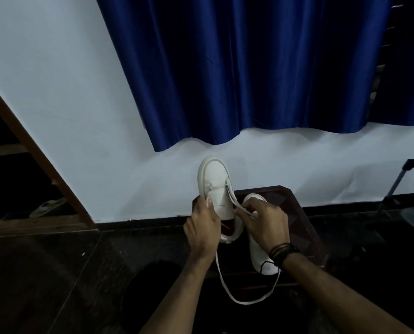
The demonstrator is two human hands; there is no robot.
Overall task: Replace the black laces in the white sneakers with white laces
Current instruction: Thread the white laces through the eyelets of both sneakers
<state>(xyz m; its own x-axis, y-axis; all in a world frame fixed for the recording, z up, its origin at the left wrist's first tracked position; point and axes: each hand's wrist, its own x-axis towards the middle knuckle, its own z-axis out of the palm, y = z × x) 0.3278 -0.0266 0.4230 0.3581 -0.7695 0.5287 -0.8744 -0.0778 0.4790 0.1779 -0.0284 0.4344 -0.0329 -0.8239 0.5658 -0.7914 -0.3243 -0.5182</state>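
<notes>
Both hands work at one raised sneaker. Left hand (202, 229) grips the near side of the white sneaker (215, 186), fingers curled round its edge and thumb laid against the tongue, holding it toe-up and tilted away from the person. Right hand (265, 224) sits just beside the left, on the other side of the shoe, with fingertips pinching the white lace (239, 206) close to the eyelets. From that pinch the lace runs up to the lowest eyelet row at the toe end. A long slack loop of the same lace hangs below both hands and swings under the wrists. A stack of dark bands (283, 253) circles the right wrist.

Under the right hand and forearm lies the second white sneaker (261, 259), flat on a dark low table (304, 227). A short piece of black lace (266, 262) shows on that shoe near the right wrist.

Below the forearms the floor (56, 273) is dark and glossy. Beyond the hands stands a pale wall (56, 92) with a dark skirting strip at its base. Above the hands a deep blue curtain (237, 68) hangs in folds, its hem ending just above the raised toe. Far left of the left hand a brown wooden frame (32, 150) slants along the wall edge. Far right of the right hand a dark metal rack (398, 186) stands against the wall.
</notes>
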